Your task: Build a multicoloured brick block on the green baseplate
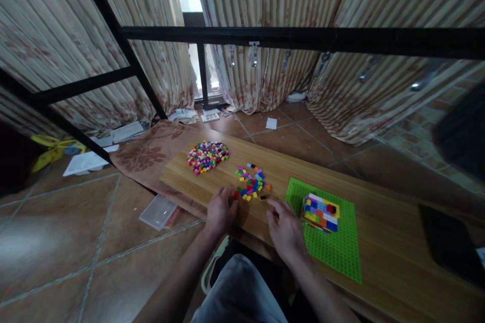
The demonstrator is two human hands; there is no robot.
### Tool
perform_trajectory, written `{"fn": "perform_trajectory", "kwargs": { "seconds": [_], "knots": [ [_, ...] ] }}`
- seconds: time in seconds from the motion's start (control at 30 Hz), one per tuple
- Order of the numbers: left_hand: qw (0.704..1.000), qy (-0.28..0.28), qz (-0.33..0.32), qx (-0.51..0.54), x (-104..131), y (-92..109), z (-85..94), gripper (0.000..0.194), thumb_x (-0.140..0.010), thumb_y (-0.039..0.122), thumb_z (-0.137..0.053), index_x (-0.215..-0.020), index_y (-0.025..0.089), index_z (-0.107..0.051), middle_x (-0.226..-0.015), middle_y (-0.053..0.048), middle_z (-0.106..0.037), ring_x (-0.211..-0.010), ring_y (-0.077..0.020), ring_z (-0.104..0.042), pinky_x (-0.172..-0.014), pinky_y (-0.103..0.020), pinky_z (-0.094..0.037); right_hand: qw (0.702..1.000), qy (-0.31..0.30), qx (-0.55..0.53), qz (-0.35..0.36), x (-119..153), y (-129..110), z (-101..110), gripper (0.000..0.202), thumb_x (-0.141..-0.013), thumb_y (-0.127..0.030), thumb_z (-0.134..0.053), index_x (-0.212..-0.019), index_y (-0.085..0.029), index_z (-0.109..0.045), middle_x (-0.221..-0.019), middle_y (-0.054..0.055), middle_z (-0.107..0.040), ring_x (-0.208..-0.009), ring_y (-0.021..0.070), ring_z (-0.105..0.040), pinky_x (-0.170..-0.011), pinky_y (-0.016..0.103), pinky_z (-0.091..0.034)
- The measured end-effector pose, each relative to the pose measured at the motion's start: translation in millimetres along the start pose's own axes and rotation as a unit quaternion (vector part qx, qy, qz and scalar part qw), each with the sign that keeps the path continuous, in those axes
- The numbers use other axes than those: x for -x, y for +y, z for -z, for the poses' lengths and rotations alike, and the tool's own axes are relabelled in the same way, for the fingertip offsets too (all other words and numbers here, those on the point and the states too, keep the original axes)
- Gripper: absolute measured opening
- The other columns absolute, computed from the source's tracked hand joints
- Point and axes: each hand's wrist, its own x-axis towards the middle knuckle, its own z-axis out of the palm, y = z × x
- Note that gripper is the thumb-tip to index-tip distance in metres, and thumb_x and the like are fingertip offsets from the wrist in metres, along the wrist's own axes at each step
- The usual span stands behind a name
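Small toy bricks [254, 181] in mixed colours lie loosely scattered on a wooden bench top, just beyond my hands. My left hand [221, 211] is closed at the near edge of the bench, its fingertips against a red toy brick [236, 195]. Fingers curled together, my right hand [285, 227] hovers between the scatter and a green baseplate [346, 257]; a small yellowish bit shows in its grip, too little to name. On the baseplate stands a multicoloured block of joined bricks [321, 213], with a dark red piece on top. A black brick [264, 198] lies near my right fingertips.
A large heap of bricks [207, 156] sits at the left on the bench [178, 174]. A brown cloth [147, 149] covers the bench's left end. A dark flat object [449, 242] lies at the right. Beneath the cloth is a clear plastic lid [158, 212]. A black metal frame [303, 40] crosses behind.
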Motion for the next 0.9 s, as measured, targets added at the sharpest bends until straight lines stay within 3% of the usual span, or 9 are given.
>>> {"fn": "perform_trajectory", "kwargs": {
  "seconds": [0.13,0.27,0.4,0.57,0.73,0.9],
  "knots": [
    [1.0,-0.006,-0.025,-0.002,-3.3,0.0,-3.8,0.03,-0.08,0.015,-0.055,-0.108,0.021,-0.063,-0.113,-0.007,-0.062,-0.104,-0.0221,-0.06,-0.092,-0.034,-0.047,0.999,0.008,0.023,0.027,-22.8,4.8,-9.8,0.032,-0.084,-0.017,-0.045,-0.11,-0.02,-0.064,-0.104,0.01,-0.064,-0.096,0.0246,-0.062,-0.086,0.042,-0.05],
    [0.998,0.017,-0.026,0.053,4.6,1.4,-5.1,0.032,-0.081,0.016,-0.056,-0.111,0.02,-0.062,-0.112,-0.008,-0.061,-0.104,-0.0219,-0.06,-0.093,-0.035,-0.047,0.999,-0.007,-0.017,0.027,-29.4,2.5,-15.3,0.024,-0.085,-0.018,-0.046,-0.091,-0.022,-0.068,-0.092,0.007,-0.066,-0.085,0.0213,-0.063,-0.08,0.037,-0.05],
    [0.981,-0.005,-0.024,0.193,20.3,12.0,-10.5,0.029,-0.083,0.023,-0.057,-0.112,0.021,-0.061,-0.109,-0.007,-0.063,-0.093,-0.0188,-0.062,-0.086,-0.032,-0.05,0.988,0.008,-0.149,-0.046,-14.8,-9.4,-16.2,0.017,-0.084,-0.025,-0.053,-0.088,-0.023,-0.068,-0.087,0.004,-0.069,-0.082,0.0199,-0.065,-0.078,0.034,-0.052],
    [0.919,-0.107,0.005,0.379,34.6,32.1,-17.2,0.019,-0.086,0.034,-0.056,-0.094,0.019,-0.065,-0.086,-0.002,-0.068,-0.082,-0.0164,-0.063,-0.077,-0.027,-0.05,0.945,0.005,-0.303,-0.122,9.2,-25.1,-2.0,0.015,-0.083,-0.031,-0.057,-0.089,-0.022,-0.068,-0.087,0.003,-0.072,-0.082,0.0191,-0.068,-0.077,0.033,-0.055],
    [0.924,-0.15,-0.006,0.351,43.5,48.4,-13.4,0.016,-0.086,0.032,-0.059,-0.087,0.019,-0.068,-0.078,-0.001,-0.066,-0.073,-0.0141,-0.06,-0.069,-0.023,-0.048,0.956,0.0,-0.27,-0.111,24.6,-24.3,21.0,0.018,-0.083,-0.029,-0.058,-0.094,-0.024,-0.071,-0.092,0.003,-0.072,-0.085,0.019,-0.067,-0.076,0.031,-0.054],
    [0.917,-0.111,0.03,0.381,52.7,67.6,-21.8,0.014,-0.081,0.029,-0.062,-0.079,0.017,-0.067,-0.07,0.0,-0.065,-0.067,-0.0132,-0.059,-0.064,-0.022,-0.047,0.936,0.065,-0.303,-0.168,36.0,-21.8,22.3,0.017,-0.082,-0.033,-0.06,-0.087,-0.022,-0.072,-0.087,0.004,-0.072,-0.083,0.019,-0.066,-0.076,0.031,-0.053]
  ]
}}
